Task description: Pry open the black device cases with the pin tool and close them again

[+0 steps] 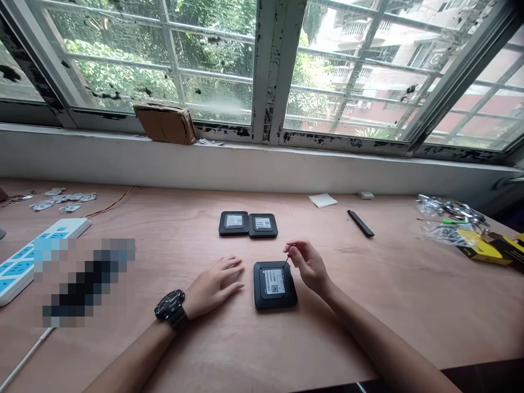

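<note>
Table (368, 305): pale plywood, matt, smooth, grain visible. Black device (274, 284): matt plastic shell with a white paper label. At 12 o'clock of it, two like devices (233, 222), same finish. At 2 o'clock, clear bags (440, 232): crinkled glossy film. Window frame (274, 71): rough, flaking paint.

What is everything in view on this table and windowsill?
near device: one, black, between the hands
far devices: two, black, side by side behind it
power strip: one, white and blue, left
packet: one, brown, windowsill
pad: one, white, far side
bar: one, black, right of pad
box: one, yellow-black, right edge
table: one, brown
watch: one, black, left wrist
left hand: flat on table
right hand: pinching thin pin
</note>
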`<state>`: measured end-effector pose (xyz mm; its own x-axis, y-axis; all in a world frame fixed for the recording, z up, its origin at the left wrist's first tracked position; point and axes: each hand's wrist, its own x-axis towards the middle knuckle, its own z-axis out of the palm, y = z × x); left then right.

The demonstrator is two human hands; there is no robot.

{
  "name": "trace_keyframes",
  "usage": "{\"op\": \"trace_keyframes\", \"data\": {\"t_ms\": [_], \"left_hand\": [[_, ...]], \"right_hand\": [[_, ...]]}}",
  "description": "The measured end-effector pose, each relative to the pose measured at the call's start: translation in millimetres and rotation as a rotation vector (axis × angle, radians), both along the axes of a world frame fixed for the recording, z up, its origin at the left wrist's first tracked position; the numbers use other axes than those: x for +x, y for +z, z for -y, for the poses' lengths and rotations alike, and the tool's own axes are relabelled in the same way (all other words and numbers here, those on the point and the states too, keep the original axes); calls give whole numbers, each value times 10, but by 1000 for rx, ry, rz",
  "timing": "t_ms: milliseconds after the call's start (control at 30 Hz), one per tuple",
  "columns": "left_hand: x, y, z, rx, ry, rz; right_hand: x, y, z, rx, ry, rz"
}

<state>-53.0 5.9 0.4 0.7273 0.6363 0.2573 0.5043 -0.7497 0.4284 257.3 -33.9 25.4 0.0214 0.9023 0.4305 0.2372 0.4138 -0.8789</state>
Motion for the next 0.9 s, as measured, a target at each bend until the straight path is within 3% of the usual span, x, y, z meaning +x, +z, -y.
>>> {"op": "trace_keyframes", "data": {"t_ms": [167, 300, 400, 500, 567, 733, 900], "left_hand": [[-7, -5, -7, -3, -7, -7], [-5, 0, -5, -8, -8, 1], [2, 23, 9, -28, -7, 3], [5, 44, 21, -60, 2, 11], [-6, 53, 18, -80, 13, 19], [-90, 91, -37, -103, 60, 52], [-162, 133, -84, -100, 88, 76]], "right_hand": [[59, 124, 6, -124, 139, -127], [137, 166, 40, -134, 237, -38], [119, 198, 54, -111, 164, 17], [-18, 244, 26, 22, 16, -88], [-154, 262, -16, 113, -6, -164], [-433, 178, -159, 105, 145, -39], [-514, 28, -241, 51, 146, -7]]}}
